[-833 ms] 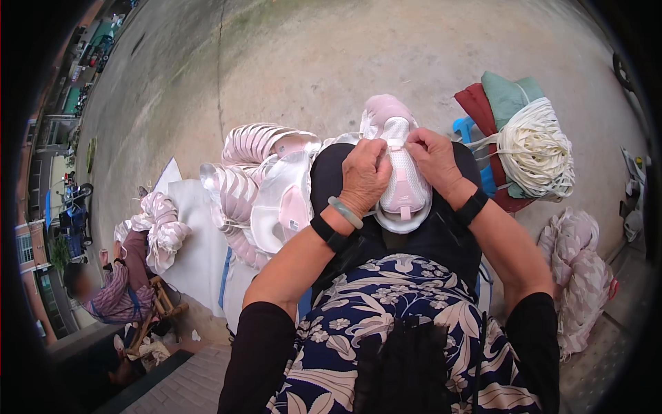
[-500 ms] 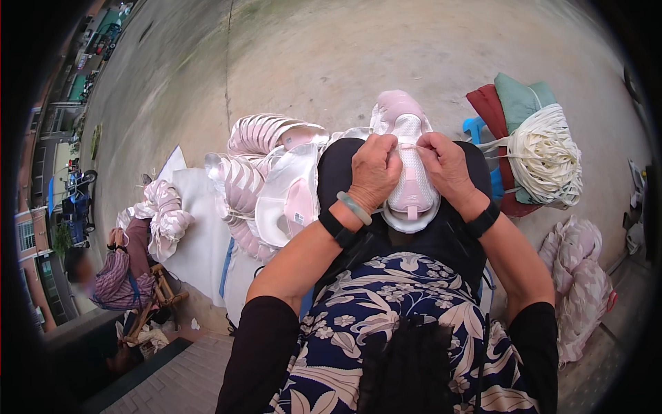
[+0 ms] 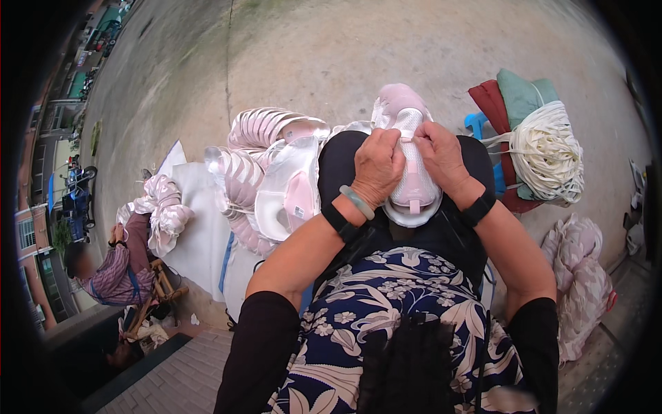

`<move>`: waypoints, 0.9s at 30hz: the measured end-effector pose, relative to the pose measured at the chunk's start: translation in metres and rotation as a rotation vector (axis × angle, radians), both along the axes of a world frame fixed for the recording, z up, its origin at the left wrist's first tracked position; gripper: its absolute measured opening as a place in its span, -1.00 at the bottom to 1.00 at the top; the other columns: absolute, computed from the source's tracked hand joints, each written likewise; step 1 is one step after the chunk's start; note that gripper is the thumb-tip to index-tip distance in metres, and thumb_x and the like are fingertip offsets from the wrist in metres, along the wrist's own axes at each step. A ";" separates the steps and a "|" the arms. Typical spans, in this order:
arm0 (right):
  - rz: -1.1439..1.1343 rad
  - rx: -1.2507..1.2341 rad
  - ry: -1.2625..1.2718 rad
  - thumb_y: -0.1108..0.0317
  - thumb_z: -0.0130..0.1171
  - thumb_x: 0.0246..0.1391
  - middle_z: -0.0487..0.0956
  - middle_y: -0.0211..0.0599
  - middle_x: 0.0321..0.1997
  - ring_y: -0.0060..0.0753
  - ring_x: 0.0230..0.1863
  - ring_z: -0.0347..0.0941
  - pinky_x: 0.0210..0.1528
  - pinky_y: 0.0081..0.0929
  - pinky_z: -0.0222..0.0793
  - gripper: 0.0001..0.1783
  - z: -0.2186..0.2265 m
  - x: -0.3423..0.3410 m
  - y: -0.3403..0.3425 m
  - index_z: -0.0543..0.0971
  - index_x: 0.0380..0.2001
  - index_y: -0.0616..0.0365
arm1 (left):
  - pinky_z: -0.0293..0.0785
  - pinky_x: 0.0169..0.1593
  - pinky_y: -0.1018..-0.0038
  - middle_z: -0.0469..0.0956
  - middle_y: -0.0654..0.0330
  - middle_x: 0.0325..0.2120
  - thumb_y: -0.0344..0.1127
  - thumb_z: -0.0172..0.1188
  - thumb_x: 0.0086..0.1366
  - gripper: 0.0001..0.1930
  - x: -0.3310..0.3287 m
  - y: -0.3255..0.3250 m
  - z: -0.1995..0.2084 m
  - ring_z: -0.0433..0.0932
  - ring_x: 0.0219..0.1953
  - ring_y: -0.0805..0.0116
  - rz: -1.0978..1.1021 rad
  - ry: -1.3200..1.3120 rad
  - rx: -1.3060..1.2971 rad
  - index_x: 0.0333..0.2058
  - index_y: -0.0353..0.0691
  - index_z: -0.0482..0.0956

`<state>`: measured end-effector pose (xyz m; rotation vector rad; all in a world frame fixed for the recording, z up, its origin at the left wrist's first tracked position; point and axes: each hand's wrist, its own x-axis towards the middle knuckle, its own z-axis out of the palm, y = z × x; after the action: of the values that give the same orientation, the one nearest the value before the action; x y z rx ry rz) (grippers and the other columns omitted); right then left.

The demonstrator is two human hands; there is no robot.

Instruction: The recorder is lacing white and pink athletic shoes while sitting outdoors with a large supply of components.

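Note:
A pink and white shoe upper point(image 3: 415, 176) lies across my lap, its white mesh tongue and pink pull tab facing up. My left hand point(image 3: 378, 165) is closed at its left edge, thumb and fingers pinched together. On the opposite edge my right hand point(image 3: 443, 157) pinches in the same way. A thin pale shoelace point(image 3: 407, 139) runs between the two hands across the tongue; the fingers cover its ends.
Stacked pink and white uppers point(image 3: 276, 131) lie to my left on white sheeting point(image 3: 200, 238). A bundle of white laces point(image 3: 548, 152) rests on red and green cloth at right. Below it is a wrapped pink bundle point(image 3: 578, 283). Another person point(image 3: 121, 276) sits far left.
Both hands have shifted slightly and my right hand's fingers have come up nearer the tongue. The upper stays on my lap.

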<state>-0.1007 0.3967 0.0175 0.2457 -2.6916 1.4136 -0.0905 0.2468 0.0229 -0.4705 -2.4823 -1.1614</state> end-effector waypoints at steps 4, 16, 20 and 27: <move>0.026 0.069 0.084 0.36 0.06 -0.08 0.46 -0.13 -0.51 -0.01 -0.36 0.41 -0.33 -0.18 0.28 -0.89 0.006 0.006 0.002 0.42 -0.51 0.16 | 0.38 -0.41 0.35 0.42 0.05 -0.52 -0.55 0.04 -0.03 -0.84 0.002 0.001 -0.002 0.44 -0.51 0.11 0.010 -0.038 0.029 -0.39 -0.28 0.43; -0.078 0.106 -0.033 0.34 0.05 -0.08 0.51 -0.11 -0.52 -0.04 -0.40 0.45 -0.32 -0.22 0.32 -0.88 -0.002 0.000 -0.010 0.48 -0.55 0.15 | 0.39 -0.41 0.35 0.43 0.04 -0.52 -0.53 0.06 -0.02 -0.84 0.003 0.000 -0.003 0.45 -0.49 0.08 0.015 -0.021 0.013 -0.38 -0.27 0.45; 0.012 -0.014 -0.124 0.29 0.08 -0.08 0.52 -0.13 -0.50 -0.04 -0.39 0.45 -0.31 -0.25 0.33 -0.86 -0.004 -0.001 -0.002 0.50 -0.53 0.13 | 0.39 -0.39 0.36 0.45 0.04 -0.52 -0.51 0.10 0.02 -0.89 0.003 -0.002 -0.003 0.47 -0.47 0.08 -0.013 0.008 0.069 -0.40 -0.27 0.48; 0.073 0.034 -0.180 0.27 0.10 -0.10 0.53 -0.12 -0.48 -0.07 -0.37 0.47 -0.28 -0.26 0.35 -0.84 -0.005 -0.011 -0.006 0.52 -0.51 0.13 | 0.39 -0.40 0.39 0.44 0.05 -0.53 -0.47 0.16 0.04 -0.93 -0.008 -0.005 -0.004 0.48 -0.48 0.12 -0.027 -0.083 0.060 -0.44 -0.26 0.49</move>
<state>-0.1115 0.3907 0.0120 0.2321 -2.8806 1.4770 -0.0981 0.2421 0.0192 -0.4497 -2.5101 -1.2866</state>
